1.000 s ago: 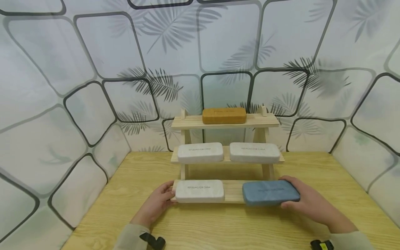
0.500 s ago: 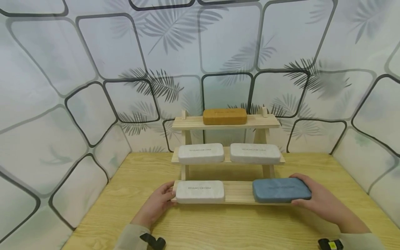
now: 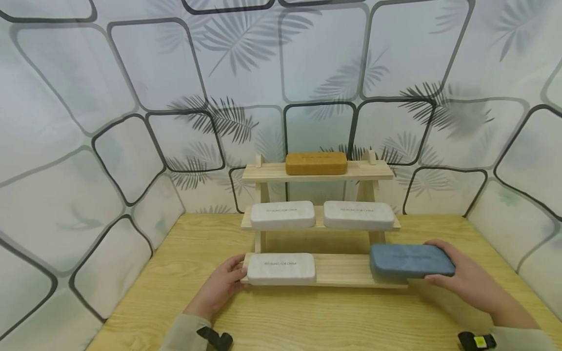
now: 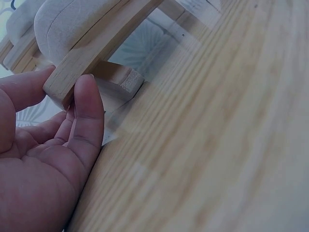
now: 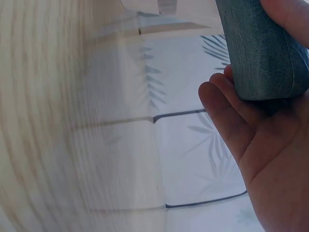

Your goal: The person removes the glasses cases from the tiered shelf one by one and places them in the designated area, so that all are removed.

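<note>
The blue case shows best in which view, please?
The head view: the blue case shows nearly its whole top. The right wrist view has only one end, cropped; the left wrist view, none of it.

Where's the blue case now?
Head view, right of centre: the blue case is in the right hand, reaching past the right end of the bottom shelf, right of that shelf's white case.
</note>
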A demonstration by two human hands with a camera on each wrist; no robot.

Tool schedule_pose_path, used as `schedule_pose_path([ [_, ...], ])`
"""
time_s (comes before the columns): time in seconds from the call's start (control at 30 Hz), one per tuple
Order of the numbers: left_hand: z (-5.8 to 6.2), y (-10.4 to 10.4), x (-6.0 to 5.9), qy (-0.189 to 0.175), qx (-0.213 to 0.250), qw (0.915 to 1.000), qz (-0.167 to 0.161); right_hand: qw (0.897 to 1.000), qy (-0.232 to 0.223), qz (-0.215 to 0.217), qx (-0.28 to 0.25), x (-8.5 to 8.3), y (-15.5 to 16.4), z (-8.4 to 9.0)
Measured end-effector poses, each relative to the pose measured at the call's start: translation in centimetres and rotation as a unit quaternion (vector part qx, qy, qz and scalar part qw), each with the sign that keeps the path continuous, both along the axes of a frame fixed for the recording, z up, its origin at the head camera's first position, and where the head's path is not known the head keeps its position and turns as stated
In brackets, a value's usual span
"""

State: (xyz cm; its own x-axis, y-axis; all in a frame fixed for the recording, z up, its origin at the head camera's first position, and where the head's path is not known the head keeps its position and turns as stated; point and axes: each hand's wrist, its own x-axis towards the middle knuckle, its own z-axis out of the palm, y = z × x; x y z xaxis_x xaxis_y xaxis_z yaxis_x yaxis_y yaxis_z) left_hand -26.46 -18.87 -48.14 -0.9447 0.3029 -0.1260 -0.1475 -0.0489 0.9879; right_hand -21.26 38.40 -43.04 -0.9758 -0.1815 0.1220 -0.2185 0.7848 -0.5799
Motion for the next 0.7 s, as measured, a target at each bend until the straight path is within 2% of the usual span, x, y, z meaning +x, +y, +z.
schedule_pose_path([
  [0.4, 0.0, -0.1, -0.1, 0.003, 0.004, 1.0000, -0.005, 0.999, -0.001, -0.034, 0.020, 0.4, 2.1, 0.2],
  [0.7, -0.3, -0.2, -0.1, 0.009, 0.008, 0.9999, -0.008, 0.997, -0.019, -0.068, 0.013, 0.0, 3.2, -0.2],
])
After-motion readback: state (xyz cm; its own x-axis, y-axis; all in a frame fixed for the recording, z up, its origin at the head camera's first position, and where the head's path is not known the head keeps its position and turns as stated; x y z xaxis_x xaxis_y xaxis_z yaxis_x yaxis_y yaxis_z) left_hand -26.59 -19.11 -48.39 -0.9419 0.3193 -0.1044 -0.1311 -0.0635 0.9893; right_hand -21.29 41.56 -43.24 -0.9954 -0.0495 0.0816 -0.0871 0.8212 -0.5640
